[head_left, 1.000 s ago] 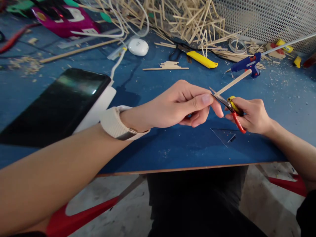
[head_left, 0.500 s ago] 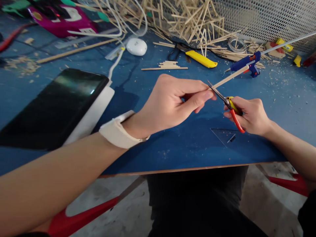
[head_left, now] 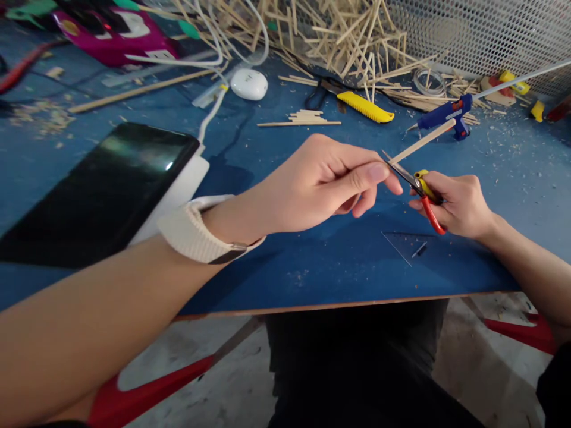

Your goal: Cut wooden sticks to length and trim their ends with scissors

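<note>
My left hand [head_left: 325, 184], with a white watch strap on its wrist, pinches one end of a thin wooden stick [head_left: 422, 141] between thumb and forefinger above the blue table [head_left: 276, 261]. The stick slants up to the right. My right hand [head_left: 459, 205] grips small scissors [head_left: 417, 187] with red and yellow handles. Their blades are at the stick, right beside my left fingertips.
A dark phone [head_left: 102, 190] lies on a white block at the left. Behind the hands are a short stack of cut sticks [head_left: 306, 119], a yellow utility knife [head_left: 363, 107], a blue glue gun [head_left: 444, 114], a white puck [head_left: 248, 84], a large heap of sticks [head_left: 339, 35] and a clear set square [head_left: 408, 246].
My left hand rose and curled half a second ago, then came back down with the fingers stretched toward the scissors. The right hand with the scissors barely moved.
</note>
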A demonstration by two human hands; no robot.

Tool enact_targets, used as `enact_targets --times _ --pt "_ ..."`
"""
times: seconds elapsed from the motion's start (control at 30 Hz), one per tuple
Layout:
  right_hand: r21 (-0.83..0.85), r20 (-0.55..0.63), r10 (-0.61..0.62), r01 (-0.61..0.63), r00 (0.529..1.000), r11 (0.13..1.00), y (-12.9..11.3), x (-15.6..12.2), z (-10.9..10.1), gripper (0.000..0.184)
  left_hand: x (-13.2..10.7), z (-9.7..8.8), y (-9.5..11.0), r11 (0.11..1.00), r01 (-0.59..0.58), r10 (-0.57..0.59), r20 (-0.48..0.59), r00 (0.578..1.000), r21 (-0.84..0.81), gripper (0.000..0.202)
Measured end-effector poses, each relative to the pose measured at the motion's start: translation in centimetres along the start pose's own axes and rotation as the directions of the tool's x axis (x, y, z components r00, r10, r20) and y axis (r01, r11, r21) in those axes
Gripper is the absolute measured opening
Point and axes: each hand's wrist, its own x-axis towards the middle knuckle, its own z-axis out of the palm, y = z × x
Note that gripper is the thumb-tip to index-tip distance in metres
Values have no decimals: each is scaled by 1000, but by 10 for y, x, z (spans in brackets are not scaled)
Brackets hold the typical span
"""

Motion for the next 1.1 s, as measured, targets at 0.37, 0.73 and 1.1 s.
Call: enact_targets --times 0.37,0.73,1.1 --pt "-126 77 -259 267 963 955 7 -7 -4 48 0 5 3 889 271 -38 533 845 -368 13" --pt "-174 -29 -145 138 989 975 0 -3 -3 58 -4 7 -3 994 -110 109 -31 993 -13 36" --pt "-70 8 58 -57 998 996 -6 0 1 51 -16 15 -18 621 -117 471 -249 846 775 22"
